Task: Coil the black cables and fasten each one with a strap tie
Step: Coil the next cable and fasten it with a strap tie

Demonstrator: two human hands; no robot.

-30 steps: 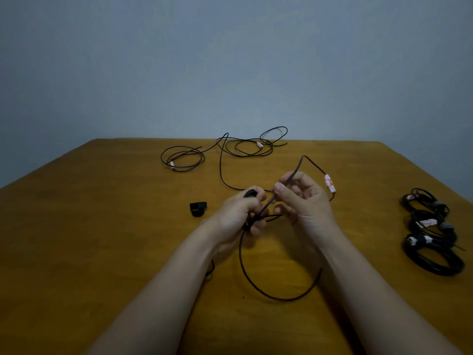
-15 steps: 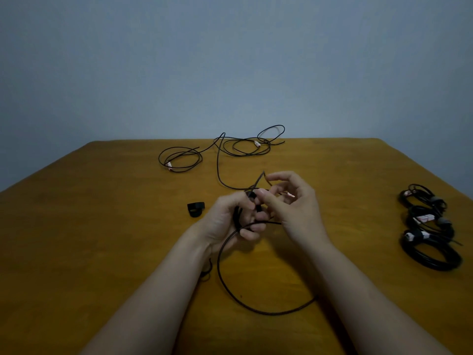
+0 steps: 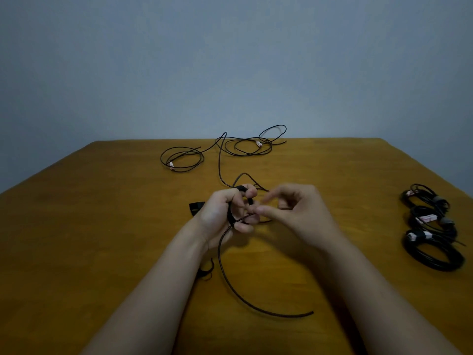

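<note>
My left hand (image 3: 225,211) grips a small coil of thin black cable (image 3: 231,215) at the table's middle, thumb on top. From that coil a long loop of the same cable (image 3: 230,283) sweeps down over the table between my forearms. My right hand (image 3: 297,211) is just right of the coil, fingertips pinching the cable beside my left fingers. A loose black cable (image 3: 245,146) with white connectors lies tangled at the far edge, one strand running toward my hands. A black strap tie (image 3: 195,207) lies left of my left hand, partly hidden.
Three coiled, tied black cables (image 3: 432,226) lie in a row near the right edge of the wooden table (image 3: 89,239). A small dark scrap (image 3: 206,272) lies under my left forearm. A plain wall stands behind the table.
The cable end with its white connector was drawn in from the right and wound onto the coil in my left hand; the hanging loop swung lower toward me. My right hand moved closer to the left.
</note>
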